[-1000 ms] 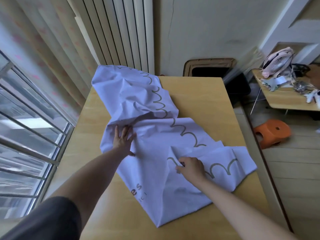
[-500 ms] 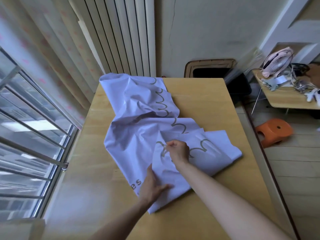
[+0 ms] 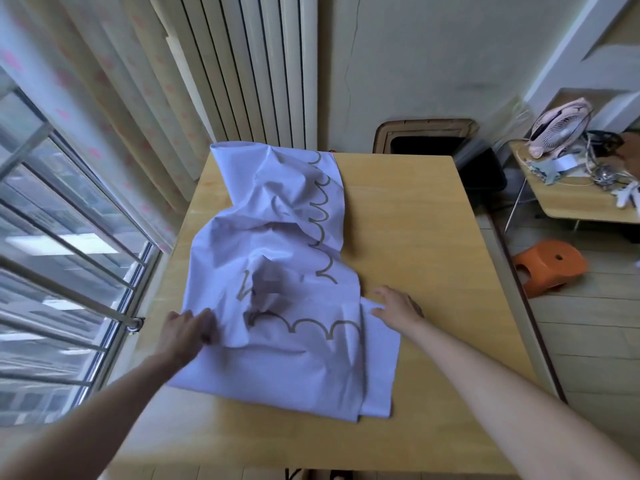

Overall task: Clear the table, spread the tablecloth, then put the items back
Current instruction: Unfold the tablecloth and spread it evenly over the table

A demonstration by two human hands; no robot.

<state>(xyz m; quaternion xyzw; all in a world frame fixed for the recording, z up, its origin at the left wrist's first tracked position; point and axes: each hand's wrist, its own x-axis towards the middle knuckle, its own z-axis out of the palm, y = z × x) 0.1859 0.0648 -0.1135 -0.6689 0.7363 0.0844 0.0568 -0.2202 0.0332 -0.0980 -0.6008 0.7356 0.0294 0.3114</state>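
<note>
A pale lilac tablecloth (image 3: 277, 358) with a brown scalloped line lies crumpled and partly folded over the left half of the wooden table (image 3: 415, 220). My left hand (image 3: 187, 329) grips the cloth at its left edge, fingers curled into the fabric. On the right side my right hand (image 3: 396, 306) lies with spread fingers, touching the cloth's right edge and the tabletop. No other items stand on the table.
A barred window (image 3: 69, 271) runs along the left, a radiator (image 3: 256, 71) stands behind the table. A dark bin (image 3: 426, 143) sits at the far edge. To the right are a side table (image 3: 571, 202) with a pink fan (image 3: 561, 129) and clutter, and an orange stool (image 3: 550, 265).
Both hands moved apart: the left went to the cloth's left edge, the right out to its right edge. The near part of the cloth now lies wider and flatter.
</note>
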